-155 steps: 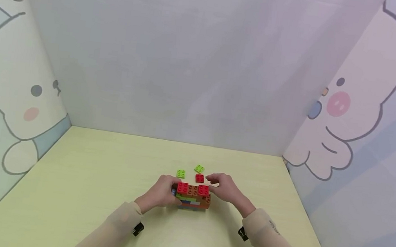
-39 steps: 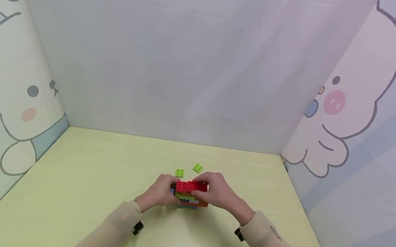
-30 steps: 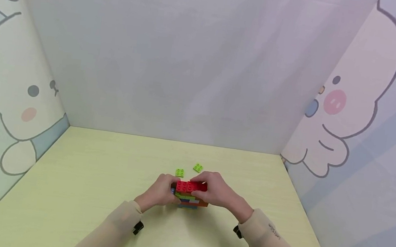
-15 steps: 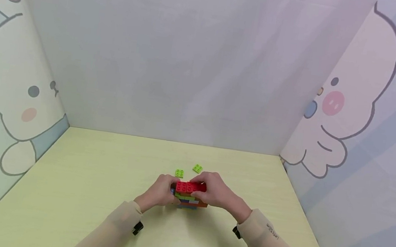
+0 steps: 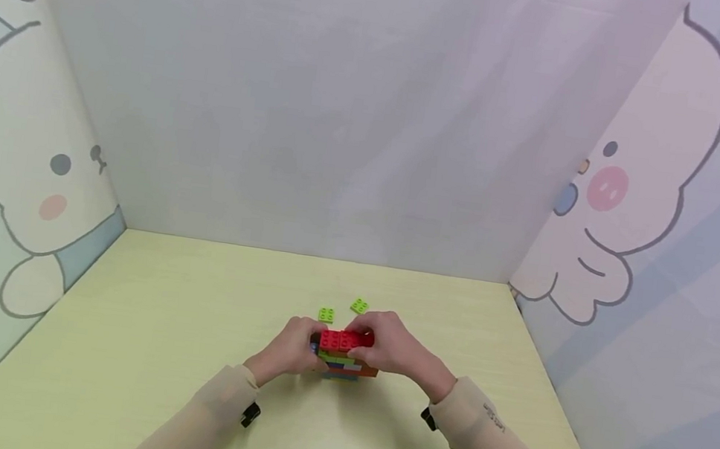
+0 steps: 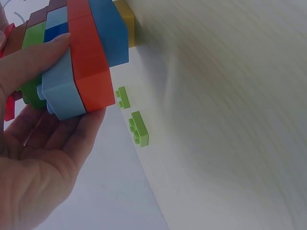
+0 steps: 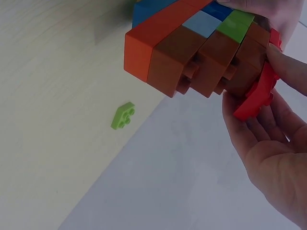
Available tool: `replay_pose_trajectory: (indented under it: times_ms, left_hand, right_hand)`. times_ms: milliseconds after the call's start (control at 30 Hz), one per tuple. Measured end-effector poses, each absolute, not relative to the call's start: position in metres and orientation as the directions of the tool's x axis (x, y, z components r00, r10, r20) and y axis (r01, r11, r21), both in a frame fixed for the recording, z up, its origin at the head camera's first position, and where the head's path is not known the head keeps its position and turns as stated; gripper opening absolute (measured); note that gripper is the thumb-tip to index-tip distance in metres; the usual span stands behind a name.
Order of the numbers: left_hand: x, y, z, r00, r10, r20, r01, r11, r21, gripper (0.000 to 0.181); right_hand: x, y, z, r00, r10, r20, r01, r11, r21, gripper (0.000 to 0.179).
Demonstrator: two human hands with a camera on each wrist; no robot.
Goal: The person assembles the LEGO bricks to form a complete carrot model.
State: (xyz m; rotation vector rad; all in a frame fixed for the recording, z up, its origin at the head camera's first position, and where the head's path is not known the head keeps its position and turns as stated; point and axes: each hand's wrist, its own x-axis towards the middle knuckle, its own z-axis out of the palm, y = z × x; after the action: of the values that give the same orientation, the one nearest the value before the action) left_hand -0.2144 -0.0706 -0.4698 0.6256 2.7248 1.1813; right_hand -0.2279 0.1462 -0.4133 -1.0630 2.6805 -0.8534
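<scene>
A stepped wall of toy building bricks (image 5: 342, 366) in orange, brown, green and blue stands at the middle of the table. My left hand (image 5: 291, 347) grips its left end, thumb on the near face and fingers behind, as the left wrist view shows. Along the top runs a row of red bricks (image 5: 330, 339). My right hand (image 5: 391, 344) pinches the red brick (image 5: 347, 340) in the middle of that row, thumb in front and fingers behind. In the right wrist view, a red brick (image 7: 256, 98) at the right end of the row juts beside the fingers.
Two loose light-green bricks lie behind the wall, one at the left (image 5: 326, 315) and one farther back (image 5: 360, 305). The pale yellow table (image 5: 188, 308) meets a grey backdrop (image 5: 317, 137) at its far edge, with cartoon-printed side panels left and right.
The red brick that lay loose behind the wall is now in the middle of its top row. My right hand came in from the right onto it; the last second shows hardly any movement.
</scene>
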Motion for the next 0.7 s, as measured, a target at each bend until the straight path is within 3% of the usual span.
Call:
replay_pose_trajectory:
  times_ms: [700]
  left_hand:
    - [-0.2137,-0.0702,-0.4692,-0.911,0.408,0.06,0.322,0.612,0.722,0.033]
  right_hand:
    - [-0.2256,0.1394,-0.406,-0.765,-0.643,0.02,-0.553,0.641,-0.532,0.022]
